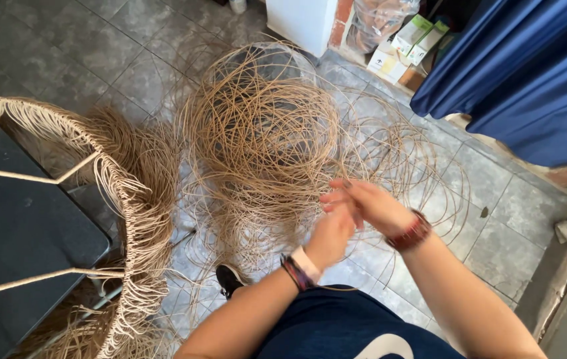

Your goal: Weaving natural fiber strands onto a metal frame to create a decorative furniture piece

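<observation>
1. Rattan strands [263, 133]: loose tangled coil, tan, lying on the grey tiled floor [64, 53] at centre frame, loops spilling out to the right.
2. Far left: woven frame [127, 199], curved rim wrapped in the same tan cord, loose ends hanging down in a fringe. Sits beside a dark flat surface [24, 226].
3. Below the coil: black shoe [229, 278] on the floor, strands running over and around it.
4. Left hand [331, 234]: raised in front of the coil, fingers curled in, blurred. Can't tell if it's pinching a strand. Bands on the wrist.
5. Right hand [363, 203]: just above the left and touching it, fingers extended toward the left, partly blurred. Grip on a strand not resolvable. Dark red band at the wrist.
6. Top right: small cardboard boxes [406, 43] against the wall, blue cloth [522, 73] hanging beside them.
</observation>
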